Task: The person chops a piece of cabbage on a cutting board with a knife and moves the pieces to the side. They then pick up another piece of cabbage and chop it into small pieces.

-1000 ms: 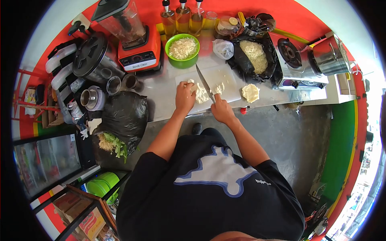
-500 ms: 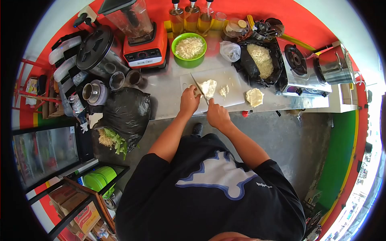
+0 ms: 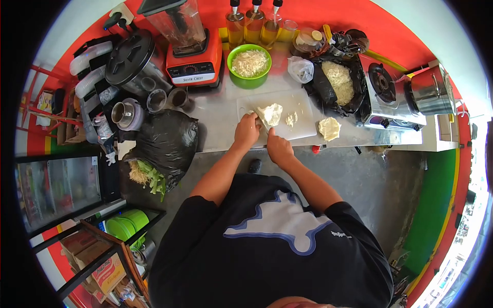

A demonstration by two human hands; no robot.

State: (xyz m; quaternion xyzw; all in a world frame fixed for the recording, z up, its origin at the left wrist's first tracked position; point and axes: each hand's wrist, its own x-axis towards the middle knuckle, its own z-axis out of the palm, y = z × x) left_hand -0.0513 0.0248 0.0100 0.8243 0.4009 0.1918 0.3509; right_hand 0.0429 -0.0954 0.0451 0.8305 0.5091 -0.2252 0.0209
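A white cutting board (image 3: 300,102) lies on the steel counter. On it sit a pale, irregular food piece (image 3: 271,114) and a small heap of cut bits (image 3: 291,119). My right hand (image 3: 279,147) is closed round the handle of a knife (image 3: 264,121), whose blade lies at the left side of the pale piece. My left hand (image 3: 247,129) is at the board's left part, fingers closed near the blade; what they hold is hidden. Right of the board, a round pale piece (image 3: 329,129) rests on the counter.
Behind the board stand a green bowl (image 3: 249,81) of shreds, a red blender (image 3: 193,72) and oil bottles (image 3: 253,28). A black bag of shreds (image 3: 323,90) and a stove (image 3: 393,108) are right; a black plastic bag (image 3: 167,143) is left.
The view has shifted slightly, so the counter's things appear a little further right. The knife blade has changed its angle and shows shorter beside the pale piece.
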